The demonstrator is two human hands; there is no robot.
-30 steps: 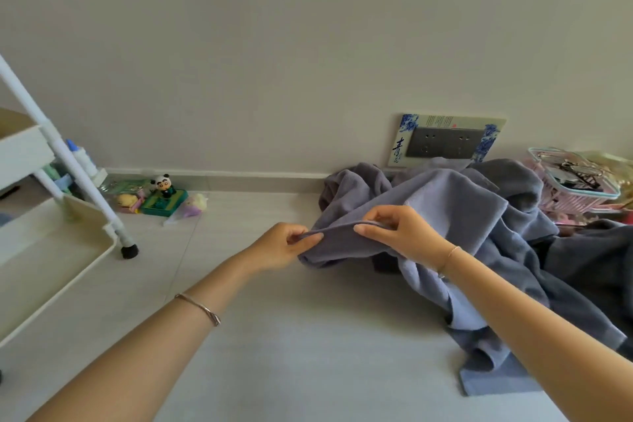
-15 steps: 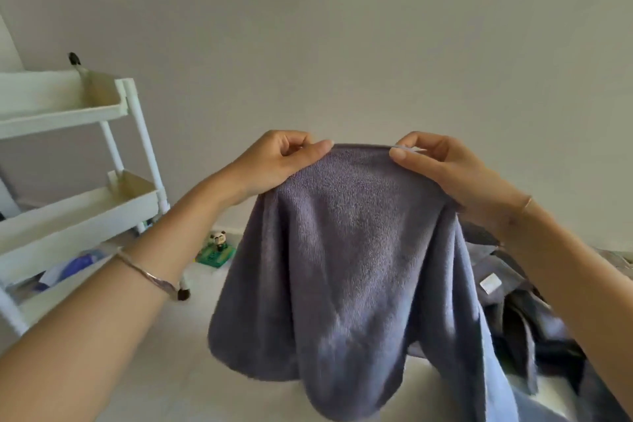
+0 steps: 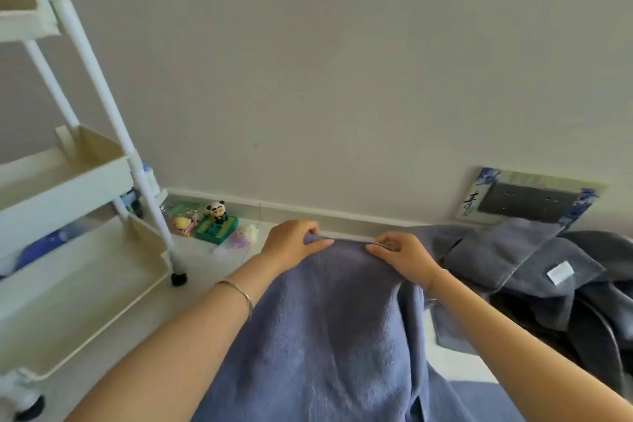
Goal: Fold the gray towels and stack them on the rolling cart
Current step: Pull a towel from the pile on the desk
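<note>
A blue-gray towel (image 3: pixel 329 336) hangs from both my hands and drapes down toward me. My left hand (image 3: pixel 291 245) pinches its top edge, thumb on the near side. My right hand (image 3: pixel 400 257) pinches the same edge a short way to the right. A heap of more gray towels (image 3: pixel 534 267) lies on the floor at the right, one showing a white label. The white rolling cart (image 3: pixel 75 250) stands at the left with its tiers showing; no towel is visible on the two lower trays.
Small toys, among them a panda figure (image 3: pixel 216 211), sit on the floor by the wall behind the cart. A wall socket plate with a blue-patterned frame (image 3: pixel 527 202) is above the towel heap. A cart wheel (image 3: pixel 178 278) rests near my left hand.
The towel has come down from chest height to near the floor. My hands still pinch its top edge, and the view has tilted back down toward the floor and the heap.
</note>
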